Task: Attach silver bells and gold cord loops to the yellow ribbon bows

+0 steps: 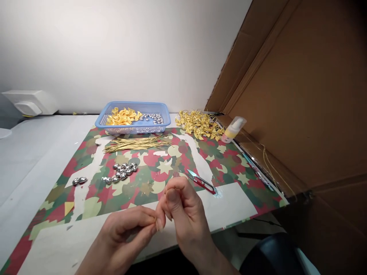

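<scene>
Near the front edge of the table, my left hand (126, 233) and my right hand (183, 214) meet. Thumb and fingers are pinched together on each, and whatever is between them is too small or too hidden to name. Just beyond my right hand lies a pair of thread snips (202, 182) with red handles. Shiny silver beads (123, 172) are grouped on the patterned sheet to the left, and two more silver beads (79, 181) sit farther left. A bundle of thin gold cords (134, 143) stretches across the sheet behind them.
At the back, a blue basket (132, 129) holds yellow ribbon pieces (123, 116) and silver beads. To its right are a heap of gold ribbon pieces with cords (200, 124) and a small pump bottle (233, 130). A cardboard wall (301, 88) stands along the right.
</scene>
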Demonstrator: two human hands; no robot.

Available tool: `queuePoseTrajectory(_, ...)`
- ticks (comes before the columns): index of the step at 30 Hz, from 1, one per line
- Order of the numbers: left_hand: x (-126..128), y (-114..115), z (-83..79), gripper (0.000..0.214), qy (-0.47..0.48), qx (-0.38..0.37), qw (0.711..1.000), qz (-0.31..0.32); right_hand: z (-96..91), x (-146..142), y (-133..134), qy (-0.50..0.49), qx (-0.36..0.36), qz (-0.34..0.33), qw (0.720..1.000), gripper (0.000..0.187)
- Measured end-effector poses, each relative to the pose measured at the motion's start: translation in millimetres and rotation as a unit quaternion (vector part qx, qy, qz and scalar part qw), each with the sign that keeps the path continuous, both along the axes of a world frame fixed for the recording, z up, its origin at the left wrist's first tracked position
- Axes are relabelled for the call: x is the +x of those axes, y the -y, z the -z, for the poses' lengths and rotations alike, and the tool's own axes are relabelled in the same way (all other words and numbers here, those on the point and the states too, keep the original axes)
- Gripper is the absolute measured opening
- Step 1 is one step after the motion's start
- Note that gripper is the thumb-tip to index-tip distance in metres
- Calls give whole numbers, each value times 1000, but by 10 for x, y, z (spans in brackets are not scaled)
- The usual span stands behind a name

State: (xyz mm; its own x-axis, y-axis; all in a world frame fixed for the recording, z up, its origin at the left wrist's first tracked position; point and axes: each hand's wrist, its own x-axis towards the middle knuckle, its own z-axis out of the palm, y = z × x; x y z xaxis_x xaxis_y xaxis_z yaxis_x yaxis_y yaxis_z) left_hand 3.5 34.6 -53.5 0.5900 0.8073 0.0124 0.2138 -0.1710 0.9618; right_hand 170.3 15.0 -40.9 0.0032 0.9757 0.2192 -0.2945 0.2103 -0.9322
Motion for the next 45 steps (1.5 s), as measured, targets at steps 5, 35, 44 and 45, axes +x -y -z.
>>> queuePoseTrajectory(5, 7, 33, 75, 19, 48, -61, 992, -101, -19, -1, 22, 6, -29, -24, 999, 22)
queuePoseTrajectory(35, -189, -17, -83, 25, 123, -89, 967, -204, 41, -41, -16, -102, -70, -62, 990, 12)
queuePoseTrajectory(44, -222, -7, -135, 27, 184, -205, 947, -167, 71, -27, 18, -77, -80, -62, 992, 13)
queuePoseTrajectory(45, -224, -10, -130, 27, 183, -207, 947, -166, 71, -24, 30, -71, -77, -63, 993, 13)
